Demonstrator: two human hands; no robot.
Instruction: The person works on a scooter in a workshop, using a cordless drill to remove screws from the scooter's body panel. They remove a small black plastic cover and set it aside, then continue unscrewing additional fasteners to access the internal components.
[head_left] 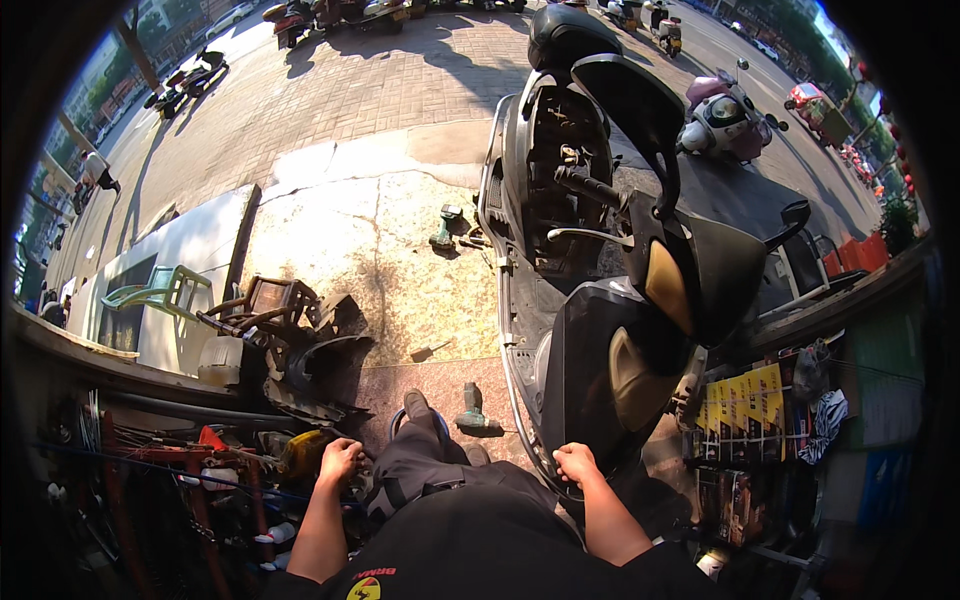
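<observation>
Left hand (343, 460), right hand (577, 464) apart, curled, grip unclear; black scooter (590, 345) beside the latter, bordering the right edge of the pale floor (420, 270).

Matt cloth of my shirt (470, 530), glossy plastic front panel (582, 375) of the scooter (720, 285) at my one o'clock, smooth shiny metal rail (504, 300) along its edge, dull plastic nearer power drill (472, 406) at twelve, smooth plastic chair (178, 285) at ten, rough brick paving (300, 125) at eleven.

The scene is viewed through a fisheye worn on the head, tilted down and forward: the torso (450, 540) is shown close below, the scooter (588, 345) just beyond, the paving (400, 75) far off above.
</observation>
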